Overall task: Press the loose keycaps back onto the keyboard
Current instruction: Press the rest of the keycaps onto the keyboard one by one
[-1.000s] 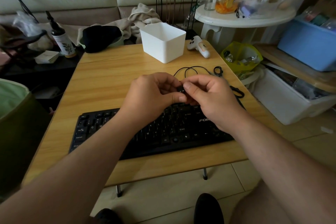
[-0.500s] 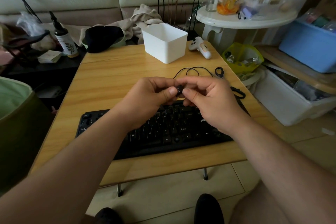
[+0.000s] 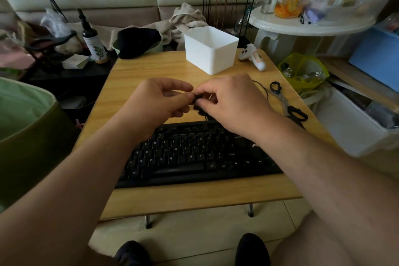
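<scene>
- table [image 3: 151, 71]: pale wood grain, smooth, slight sheen
- keyboard [image 3: 194, 157]: black plastic, matt, with white lettering
- box [image 3: 210, 49]: white plastic, smooth and matt
- scissors [image 3: 287, 103]: grey metal blades, black plastic handles
- rack [image 3: 228, 0]: thin dark metal wire
- cloth [image 3: 185, 18]: beige, soft, crumpled
- side table [image 3: 302, 26]: white, glossy

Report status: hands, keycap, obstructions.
Left hand and right hand both pinch small black keycap, above black keyboard. Not seated yet. Black cable nearby.
</scene>
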{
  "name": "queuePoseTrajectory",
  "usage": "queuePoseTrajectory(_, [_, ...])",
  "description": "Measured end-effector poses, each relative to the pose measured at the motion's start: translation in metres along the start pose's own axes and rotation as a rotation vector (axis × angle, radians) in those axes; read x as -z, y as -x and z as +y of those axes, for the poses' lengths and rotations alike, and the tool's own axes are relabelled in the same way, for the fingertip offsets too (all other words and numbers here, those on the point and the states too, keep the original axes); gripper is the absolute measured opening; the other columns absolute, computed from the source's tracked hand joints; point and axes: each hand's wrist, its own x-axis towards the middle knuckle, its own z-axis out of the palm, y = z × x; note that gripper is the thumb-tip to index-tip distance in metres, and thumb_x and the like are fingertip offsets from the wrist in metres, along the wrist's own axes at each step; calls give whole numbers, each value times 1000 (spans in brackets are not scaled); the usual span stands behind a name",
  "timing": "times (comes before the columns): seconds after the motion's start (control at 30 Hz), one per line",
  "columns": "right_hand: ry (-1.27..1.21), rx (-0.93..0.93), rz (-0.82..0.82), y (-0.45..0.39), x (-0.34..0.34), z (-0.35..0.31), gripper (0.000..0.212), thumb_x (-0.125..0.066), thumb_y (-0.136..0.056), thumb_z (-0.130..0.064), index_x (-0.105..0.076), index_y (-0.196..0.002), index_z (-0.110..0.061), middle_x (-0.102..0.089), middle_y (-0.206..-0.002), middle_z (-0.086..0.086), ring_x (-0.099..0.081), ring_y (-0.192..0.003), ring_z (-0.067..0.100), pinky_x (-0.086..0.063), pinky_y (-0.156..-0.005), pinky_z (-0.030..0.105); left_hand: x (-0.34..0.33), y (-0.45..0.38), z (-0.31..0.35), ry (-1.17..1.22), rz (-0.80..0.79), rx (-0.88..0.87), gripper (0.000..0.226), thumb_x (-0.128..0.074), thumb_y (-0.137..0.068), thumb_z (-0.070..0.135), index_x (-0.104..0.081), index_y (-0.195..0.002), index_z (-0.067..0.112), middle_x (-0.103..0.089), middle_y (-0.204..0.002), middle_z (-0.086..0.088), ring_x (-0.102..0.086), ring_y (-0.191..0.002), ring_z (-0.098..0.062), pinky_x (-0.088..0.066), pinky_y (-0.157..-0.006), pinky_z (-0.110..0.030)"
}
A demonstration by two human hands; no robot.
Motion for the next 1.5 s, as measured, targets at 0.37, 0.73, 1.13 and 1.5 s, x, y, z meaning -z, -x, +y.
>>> queuePoseTrajectory(0.37, [-72, -40, -74, -12, -34, -8, 15, -75, -91, -32, -80, -105, -31, -73, -83, -10, -66, -79, 8, -58, -75, 35, 23, 6, -8, -208, 60, 65, 19, -79, -90, 31, -74, -108, 28, -80, -85, 5, -67, -67, -1, -53, -63, -20])
queuePoseTrajectory(0.73, [-66, -129, -356, -10, -45, -11, 15, -75, -92, -40, -77, -106, -35, -68, -84, -18, -59, -74, -2, -45, -65, 20, 75, 13, -31, -546, 123, -8, 14, -74, -95, 32, -74, -107, 37, -74, -95, 13, -62, -67, 1, -46, -58, -18])
queuePoseTrajectory(1.13, [-16, -192, -548, -26, -52, -29, 9, -81, -82, -39, -78, -90, -37, -58, -77, -17, -54, -72, -2, -35, -56, 20, 64, 14, -40, -723, -86, 45, 22, -80, -84, 53, -73, -102, 43, -54, -105, 31, -48, -113, 0, -37, -88, -27])
queuePoseTrajectory(1.5, [7, -285, -568, -28, -52, -40, 9, -85, -81, -29, -76, -79, -31, -65, -82, -14, -59, -75, 4, -39, -55, 23, 59, 15, -38, -761, -87, 91, 40, -79, -66, 72, -69, -96, 48, -62, -105, 29, -54, -117, -5, -44, -109, -51])
